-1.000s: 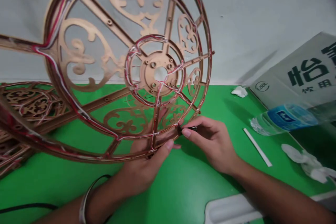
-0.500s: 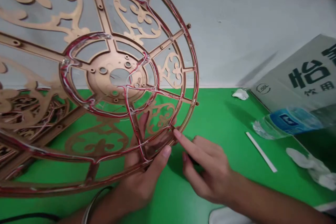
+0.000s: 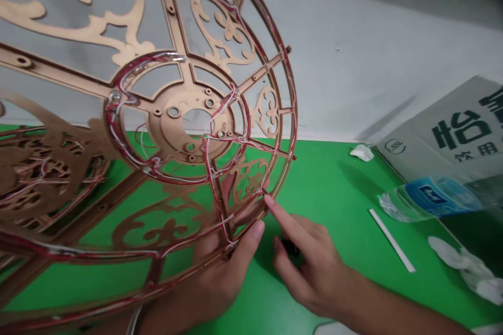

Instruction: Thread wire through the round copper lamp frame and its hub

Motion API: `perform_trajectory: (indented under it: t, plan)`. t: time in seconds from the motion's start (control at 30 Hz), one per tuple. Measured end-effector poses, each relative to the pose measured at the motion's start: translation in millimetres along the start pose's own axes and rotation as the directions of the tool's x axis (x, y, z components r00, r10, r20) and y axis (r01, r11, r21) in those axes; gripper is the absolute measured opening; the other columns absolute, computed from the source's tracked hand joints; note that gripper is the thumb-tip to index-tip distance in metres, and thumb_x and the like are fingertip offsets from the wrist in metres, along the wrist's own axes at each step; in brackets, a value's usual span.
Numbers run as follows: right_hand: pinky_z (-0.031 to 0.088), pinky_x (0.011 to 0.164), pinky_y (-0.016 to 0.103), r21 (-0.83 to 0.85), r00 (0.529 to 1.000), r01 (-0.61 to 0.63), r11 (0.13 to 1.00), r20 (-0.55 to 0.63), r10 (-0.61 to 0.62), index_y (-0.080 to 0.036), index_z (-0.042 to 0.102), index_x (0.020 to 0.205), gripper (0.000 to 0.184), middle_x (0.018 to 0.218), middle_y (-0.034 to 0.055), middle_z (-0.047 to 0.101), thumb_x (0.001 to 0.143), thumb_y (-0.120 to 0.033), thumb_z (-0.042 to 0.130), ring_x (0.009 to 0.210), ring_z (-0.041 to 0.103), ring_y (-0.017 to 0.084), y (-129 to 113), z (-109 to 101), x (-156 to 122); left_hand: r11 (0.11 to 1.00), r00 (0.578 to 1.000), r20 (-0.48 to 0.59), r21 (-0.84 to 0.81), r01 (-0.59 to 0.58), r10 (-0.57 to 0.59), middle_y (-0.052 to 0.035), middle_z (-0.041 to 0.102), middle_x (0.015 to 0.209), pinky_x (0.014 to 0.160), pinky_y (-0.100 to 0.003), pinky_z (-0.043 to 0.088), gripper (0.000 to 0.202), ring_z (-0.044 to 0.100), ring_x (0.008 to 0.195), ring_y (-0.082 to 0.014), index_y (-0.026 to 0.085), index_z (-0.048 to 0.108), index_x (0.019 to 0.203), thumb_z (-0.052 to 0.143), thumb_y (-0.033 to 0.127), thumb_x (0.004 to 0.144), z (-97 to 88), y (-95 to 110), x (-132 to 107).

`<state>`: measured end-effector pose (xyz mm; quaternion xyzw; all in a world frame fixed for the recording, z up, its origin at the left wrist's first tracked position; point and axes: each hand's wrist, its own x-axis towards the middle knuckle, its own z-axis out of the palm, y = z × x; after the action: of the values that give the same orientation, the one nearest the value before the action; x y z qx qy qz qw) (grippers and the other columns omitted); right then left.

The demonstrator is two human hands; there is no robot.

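A large round gold-brown openwork frame (image 3: 188, 97), with scroll ornaments, spokes and rings, is held up at a tilt. Red and white wires (image 3: 216, 184) run along its channels. My left hand (image 3: 230, 275) is closed on the lower right rim, thumb in front and the other fingers behind, partly hidden. The index fingertip of my right hand (image 3: 314, 254) presses on the wire channel at the outer ring, just above the left thumb. Its other fingers are curled around a small black thing (image 3: 291, 247), mostly hidden.
Similar wired frames (image 3: 47, 172) lie at the left on the green table (image 3: 326, 183). At the right are a plastic bottle (image 3: 432, 199), a carton (image 3: 444, 120), a white strip (image 3: 392, 241) and crumpled white tissues (image 3: 467, 267). A grey wall (image 3: 361, 52) stands behind.
The round frame has shifted slightly to the right in view, its lower left part coming lower. My right index finger stays on the same spot, and my left hand keeps its hold.
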<state>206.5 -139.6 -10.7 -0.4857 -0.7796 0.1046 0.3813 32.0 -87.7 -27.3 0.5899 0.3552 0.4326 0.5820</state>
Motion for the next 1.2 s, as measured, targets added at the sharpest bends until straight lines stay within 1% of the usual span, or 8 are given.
perform_trajectory:
  t: [0.33,0.43,0.57,0.67,0.77,0.9,1.1,1.2]
  plan:
    - [0.041,0.058,0.021,0.189,0.988,-0.156,0.969,0.020,0.155,-0.027,0.034,0.153,0.072,0.071,-0.0054,0.049,0.086,-0.010,0.053,0.059,0.049,0.008,-1.3,-0.8,-5.0,0.989,0.993,0.075,0.123,0.084,-0.094,0.0094,0.053,0.151,0.135,-0.036,0.033,0.041,0.049,0.144,-0.0172,0.038,0.063,0.132,0.054,0.047,0.093,-3.0,2.1,2.2]
    - [0.032,0.050,0.017,0.417,0.956,-0.263,0.870,-0.005,0.292,-0.031,0.049,0.131,0.047,0.066,-0.0076,0.039,0.090,-0.010,0.050,0.053,0.040,0.006,-4.2,-1.1,-1.0,0.986,0.991,0.094,0.144,0.078,-0.092,0.0099,0.052,0.151,0.137,-0.039,0.027,0.041,0.047,0.147,-0.0187,0.038,0.064,0.131,0.056,0.047,0.092,-6.0,-2.0,-0.4]
    - [0.033,0.051,0.015,0.615,0.876,-0.347,0.708,-0.058,0.480,-0.020,0.056,0.092,0.005,0.064,-0.0062,0.043,0.094,-0.023,0.058,0.055,0.040,0.005,-3.7,-1.4,7.1,0.992,0.992,0.064,0.070,0.103,-0.108,0.0090,0.057,0.147,0.135,-0.033,0.030,0.040,0.048,0.146,-0.0171,0.037,0.065,0.129,0.063,0.042,0.090,-9.6,-6.7,-2.5]
    - [0.032,0.049,0.015,0.732,0.812,-0.477,0.486,0.155,0.563,-0.015,0.058,0.085,0.023,0.064,-0.0049,0.048,0.087,-0.034,0.072,0.054,0.040,0.004,2.2,-3.7,12.6,0.988,0.990,0.077,-0.088,0.124,-0.117,0.0068,0.063,0.141,0.126,-0.029,0.046,0.043,0.058,0.136,-0.0158,0.037,0.061,0.133,0.065,0.035,0.090,-9.4,-3.5,-5.6]
    - [0.032,0.045,0.017,0.832,0.799,-0.478,0.280,0.279,0.533,-0.017,0.059,0.104,0.032,0.060,-0.0084,0.044,0.085,-0.037,0.075,0.047,0.036,0.004,10.7,-7.3,17.2,0.952,0.992,0.064,-0.279,0.123,-0.109,0.0055,0.068,0.134,0.114,-0.025,0.057,0.056,0.065,0.128,-0.0153,0.039,0.052,0.141,0.068,0.031,0.088,-6.2,8.2,-6.7]
    - [0.036,0.045,0.020,0.861,0.829,-0.447,0.245,0.295,0.476,-0.018,0.063,0.108,0.039,0.055,-0.0094,0.042,0.080,-0.041,0.078,0.043,0.034,0.005,17.6,-13.8,22.9,0.920,0.994,0.035,-0.376,0.109,-0.104,0.0001,0.074,0.124,0.110,-0.029,0.060,0.067,0.069,0.121,-0.0184,0.032,0.049,0.145,0.074,0.032,0.083,-7.4,18.7,-2.8]
    - [0.032,0.044,0.019,0.845,0.802,-0.489,0.217,0.338,0.492,-0.015,0.066,0.088,0.027,0.049,-0.0078,0.042,0.086,-0.041,0.072,0.042,0.034,0.005,13.0,-14.9,30.4,0.965,0.997,0.062,-0.255,0.058,-0.044,0.0022,0.073,0.125,0.127,-0.038,0.046,0.028,0.066,0.125,-0.0196,0.031,0.075,0.111,0.072,0.035,0.084,-25.2,13.1,-0.3]
    - [0.033,0.046,0.018,0.830,0.790,-0.516,0.213,0.365,0.492,-0.015,0.066,0.084,0.028,0.052,-0.0062,0.047,0.086,-0.042,0.073,0.044,0.037,0.004,9.2,-5.9,27.6,0.980,0.989,0.147,-0.191,0.058,-0.029,0.0011,0.068,0.134,0.123,-0.036,0.051,0.029,0.063,0.129,-0.0209,0.029,0.076,0.113,0.069,0.038,0.086,-26.3,16.6,1.1]
